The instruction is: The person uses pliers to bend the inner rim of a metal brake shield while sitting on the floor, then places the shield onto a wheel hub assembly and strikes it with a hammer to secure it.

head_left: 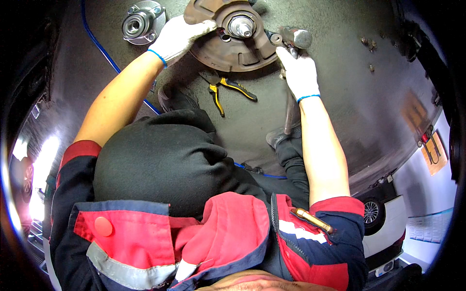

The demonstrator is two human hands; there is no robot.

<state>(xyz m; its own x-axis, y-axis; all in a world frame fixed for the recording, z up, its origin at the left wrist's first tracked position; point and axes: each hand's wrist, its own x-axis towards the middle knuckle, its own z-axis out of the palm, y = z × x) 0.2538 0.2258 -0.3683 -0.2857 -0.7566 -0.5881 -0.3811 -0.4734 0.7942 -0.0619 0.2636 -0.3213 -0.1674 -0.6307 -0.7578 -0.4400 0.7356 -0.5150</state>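
Note:
A rusty brake dust shield (206, 46) with a shiny stub (242, 28) at its centre lies on the floor in front of me. My left hand (177, 39), in a white glove, grips the shield's left side, its fingertips near the centre. In a matching glove, my right hand (300, 72) is closed round a hammer, high up by its metal head (297, 37). The hammer's handle (290, 114) hangs below that hand toward my shoe. The hammer head is close to a round lug (275, 39) at the shield's right edge.
A silver wheel hub (144, 23) stands at the upper left. Needle-nose pliers (225, 90) with yellow-black handles lie on the floor below the shield. A blue hose (104, 51) runs down the left side. Small metal bits (369, 44) are scattered at the right.

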